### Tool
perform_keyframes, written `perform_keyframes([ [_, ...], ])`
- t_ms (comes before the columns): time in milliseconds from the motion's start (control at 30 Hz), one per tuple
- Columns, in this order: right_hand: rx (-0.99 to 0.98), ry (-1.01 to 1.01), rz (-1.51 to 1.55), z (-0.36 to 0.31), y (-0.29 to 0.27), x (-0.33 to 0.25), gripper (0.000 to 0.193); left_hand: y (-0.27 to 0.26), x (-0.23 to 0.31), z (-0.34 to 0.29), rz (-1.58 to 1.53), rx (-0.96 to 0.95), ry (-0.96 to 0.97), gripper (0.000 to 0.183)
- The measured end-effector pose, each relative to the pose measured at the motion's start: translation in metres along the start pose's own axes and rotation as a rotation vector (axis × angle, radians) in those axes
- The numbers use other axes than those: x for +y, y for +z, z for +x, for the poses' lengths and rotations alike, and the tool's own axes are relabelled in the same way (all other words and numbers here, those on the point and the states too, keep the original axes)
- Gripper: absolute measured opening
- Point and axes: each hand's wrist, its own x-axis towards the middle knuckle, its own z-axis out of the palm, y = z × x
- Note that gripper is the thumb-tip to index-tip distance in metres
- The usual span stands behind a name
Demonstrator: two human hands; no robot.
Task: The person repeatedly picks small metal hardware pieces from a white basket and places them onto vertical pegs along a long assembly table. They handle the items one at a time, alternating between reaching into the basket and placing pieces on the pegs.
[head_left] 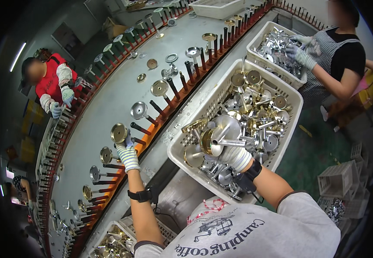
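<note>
My left hand [127, 155], in a striped knit glove, is closed on a gold disc-shaped metal piece [119, 133] at the row of pegs. Whether that piece sits on a peg is hidden by my fingers. My right hand [236, 158], gloved alike, is over a white basket [174, 148] heaped with metal pieces. It is closed around at least one gold cup-shaped piece with a stem [210, 142]; a silver disc piece [228, 126] lies against it, and I cannot tell if it is held too. Dark straps go round both wrists.
Dark upright pegs [156, 108] line the curved grey table [109, 92], many topped with discs. A co-worker [330, 64] at the right handles pieces in another basket [252, 50]. Across the table another person [54, 81] in red works. A third basket [131, 228] stands near my left elbow.
</note>
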Motion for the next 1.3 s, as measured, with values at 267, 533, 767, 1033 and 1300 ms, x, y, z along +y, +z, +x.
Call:
perform_keyframes([
  [267, 0.043, 0.053, -0.030, 0.002, -0.022, -0.002, 0.033, -0.021, -0.023, -0.006, 0.056, 0.127, -0.021, 0.024],
  [533, 0.036, -0.033, -0.240, 0.003, -0.023, -0.001, 0.041, -0.067, -0.052, -0.010, 0.423, 0.328, -0.031, 0.021],
  [767, 0.013, 0.023, -0.151, -0.001, -0.012, -0.001, 0.037, -0.063, -0.044, -0.081, 0.062, 0.338, -0.097, 0.043],
  [1033, 0.041, 0.399, 0.469, 0.002, -0.034, 0.020, 0.038, 0.044, 0.091, -0.151, -0.371, -0.876, -0.297, 0.047],
  [1300, -0.001, 0.106, -0.544, -0.004, -0.016, 0.029, 0.051, 0.048, 0.119, -0.143, -0.613, -0.968, -0.411, 0.048],
])
